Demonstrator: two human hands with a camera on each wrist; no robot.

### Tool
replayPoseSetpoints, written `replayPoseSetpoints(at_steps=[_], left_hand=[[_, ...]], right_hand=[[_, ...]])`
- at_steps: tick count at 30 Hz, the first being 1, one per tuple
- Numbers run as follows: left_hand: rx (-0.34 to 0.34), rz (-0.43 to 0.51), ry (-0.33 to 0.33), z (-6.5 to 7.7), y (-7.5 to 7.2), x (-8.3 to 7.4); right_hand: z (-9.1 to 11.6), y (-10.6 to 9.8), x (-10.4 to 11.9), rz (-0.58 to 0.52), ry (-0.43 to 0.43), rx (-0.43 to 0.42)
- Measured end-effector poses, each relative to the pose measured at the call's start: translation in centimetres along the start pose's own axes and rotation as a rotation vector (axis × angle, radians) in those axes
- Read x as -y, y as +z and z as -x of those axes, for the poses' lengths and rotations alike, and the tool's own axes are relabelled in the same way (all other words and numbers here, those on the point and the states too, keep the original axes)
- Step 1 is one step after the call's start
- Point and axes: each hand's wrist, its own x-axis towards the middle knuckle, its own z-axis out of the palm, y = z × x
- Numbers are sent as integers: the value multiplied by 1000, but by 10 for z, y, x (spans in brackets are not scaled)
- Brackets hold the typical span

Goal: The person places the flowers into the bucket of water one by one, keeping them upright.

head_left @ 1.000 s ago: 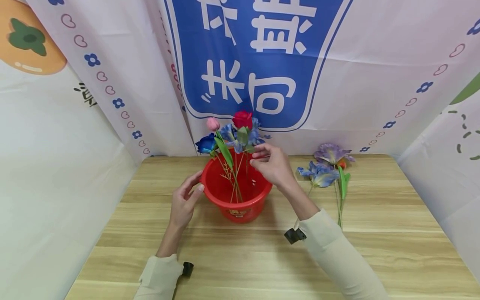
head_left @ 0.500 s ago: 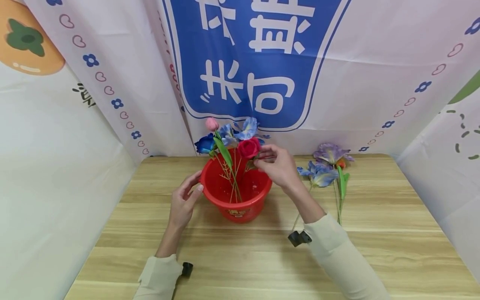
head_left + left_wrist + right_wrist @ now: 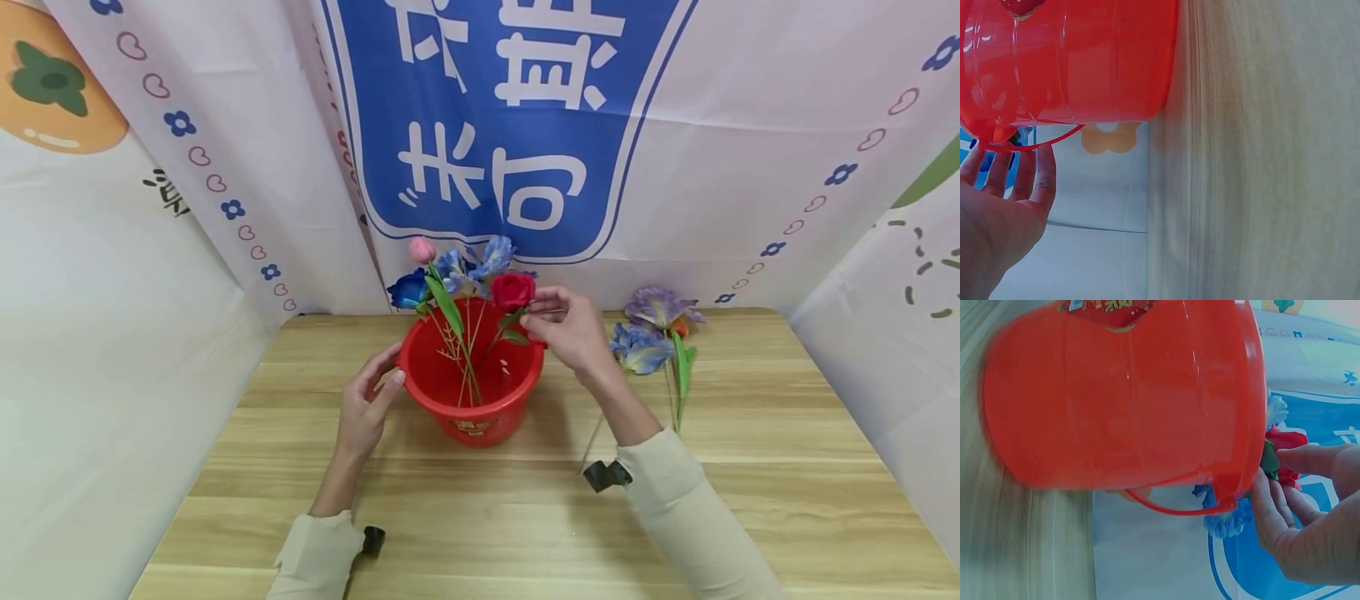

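A red plastic bucket (image 3: 474, 411) stands on the wooden table with several artificial flowers in it. My left hand (image 3: 369, 404) touches its left rim; in the left wrist view, the fairly straight fingers (image 3: 1045, 181) reach the rim and the hanging handle (image 3: 1063, 137). At the right rim, my right hand (image 3: 573, 333) pinches a red rose (image 3: 513, 292) just under its bloom, by the green leaves (image 3: 1269, 461). The rose stem slants down into the bucket. Beside it stand a pink bud (image 3: 422, 249), a dark blue rose (image 3: 408, 289) and light blue blooms (image 3: 491, 257).
To the right on the wooden table (image 3: 480, 517) lie a purple flower (image 3: 660, 307), a blue flower (image 3: 642, 350) and an orange bloom (image 3: 679, 327) with green leaves. A printed cloth (image 3: 720, 192) hangs right behind the table's far edge.
The red rose has come down from above the other blooms and shifted right, toward the bucket's right rim, along with my right hand. My left hand stays at the left rim.
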Motion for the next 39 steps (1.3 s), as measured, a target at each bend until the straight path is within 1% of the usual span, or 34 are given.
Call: replayPoseSetpoints(at_steps=[6, 10, 17, 23, 31, 35, 39], left_hand=[[0, 7, 2, 0, 1, 1], [-1, 11, -2, 0, 1, 1], [-11, 11, -5, 0, 0, 1], [-12, -1, 0, 1, 0, 1], [-11, -7, -3, 0, 0, 0], [-10, -7, -3, 0, 0, 0], [-12, -6, 0, 0, 1, 1]], right_hand=[[-5, -7, -3, -52, 21, -10], [-6, -10, -5, -67, 22, -18], [-2, -14, -8, -93, -6, -25], [2, -21, -11, -103, 8, -26], [5, -36, -19, -125, 16, -55], [9, -49, -26, -134, 23, -55], [13, -63, -35, -146, 33, -75]])
